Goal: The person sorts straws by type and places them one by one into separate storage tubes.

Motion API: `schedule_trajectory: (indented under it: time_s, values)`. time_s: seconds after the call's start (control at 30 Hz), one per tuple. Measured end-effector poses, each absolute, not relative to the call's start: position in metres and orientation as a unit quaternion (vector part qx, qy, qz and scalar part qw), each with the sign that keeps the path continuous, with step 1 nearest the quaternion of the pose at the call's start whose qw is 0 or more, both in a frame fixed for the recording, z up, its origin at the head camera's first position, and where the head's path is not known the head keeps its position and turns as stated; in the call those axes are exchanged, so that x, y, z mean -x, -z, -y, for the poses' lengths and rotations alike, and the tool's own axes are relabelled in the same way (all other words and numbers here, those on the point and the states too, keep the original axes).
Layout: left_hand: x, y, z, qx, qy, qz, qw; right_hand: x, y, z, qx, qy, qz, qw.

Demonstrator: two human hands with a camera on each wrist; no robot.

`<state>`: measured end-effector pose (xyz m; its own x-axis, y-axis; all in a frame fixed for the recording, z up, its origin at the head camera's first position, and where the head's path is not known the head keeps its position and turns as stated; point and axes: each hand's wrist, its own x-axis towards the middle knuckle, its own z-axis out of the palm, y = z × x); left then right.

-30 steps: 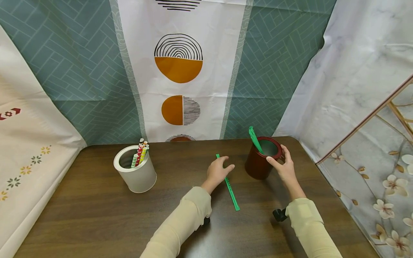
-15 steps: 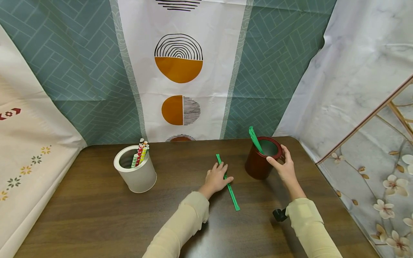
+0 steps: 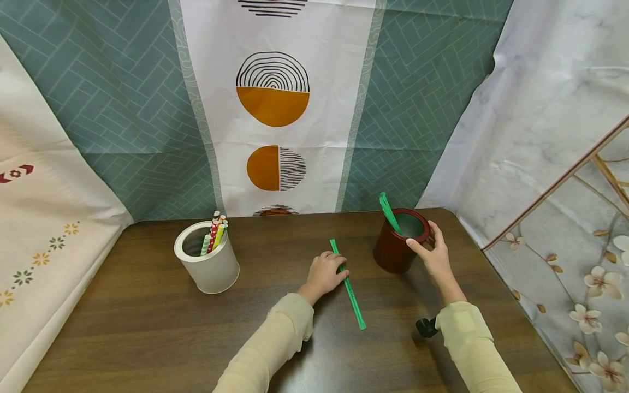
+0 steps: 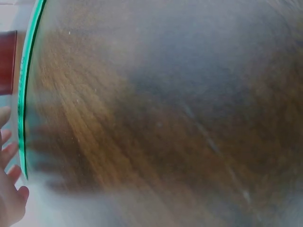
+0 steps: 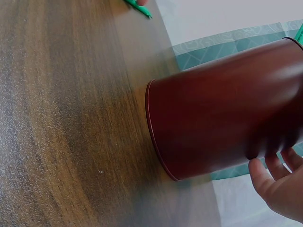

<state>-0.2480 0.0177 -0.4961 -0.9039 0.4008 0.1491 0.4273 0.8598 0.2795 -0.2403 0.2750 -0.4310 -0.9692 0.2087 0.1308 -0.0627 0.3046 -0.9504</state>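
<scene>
A long green wrapped straw (image 3: 355, 302) lies slantwise over the middle of the brown table. My left hand (image 3: 324, 274) pinches it near its upper part, fingers curled over it; in the left wrist view the fingers (image 4: 10, 153) show beside the straw (image 4: 22, 104). On the right stands a dark red cylindrical canister (image 3: 396, 252), upright, with more green wrapped straws (image 3: 389, 213) leaning out of its rim. My right hand (image 3: 434, 256) grips this canister's right side, thumb near the rim. In the right wrist view its fingers (image 5: 274, 168) press the wall of the canister (image 5: 213, 113).
At the left stands a white canister (image 3: 212, 273) holding several patterned paper straws (image 3: 214, 234). A patterned cloth (image 3: 275, 109) hangs behind the table (image 3: 123, 327), with further cloths at both sides. A black wrist-mounted piece (image 3: 425, 327) sits under the right sleeve.
My left hand has lowered onto the green straw, closed its fingers on it and shifted it slightly toward me. My right hand and the red canister stay in place.
</scene>
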Motion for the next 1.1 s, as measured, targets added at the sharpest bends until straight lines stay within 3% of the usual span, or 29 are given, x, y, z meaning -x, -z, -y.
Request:
schedule_trajectory:
  time_s: [0.47,0.67,1.1]
  values:
    - [0.2440,0.4966,-0.0207,0.187,0.209,0.958,0.065,0.2392,0.4317,-0.2754,0.042,-0.588,0.800,0.115]
    - [0.2421,0.4963,-0.0231,0.133,0.240,0.959,0.075,0.2406,0.4322,-0.2763,0.036,-0.588,0.799,0.119]
    - [0.2430,0.4941,-0.0228,0.042,0.261,0.964,0.021,0.2407,0.4315,-0.2766,0.035,-0.590,0.798,0.119]
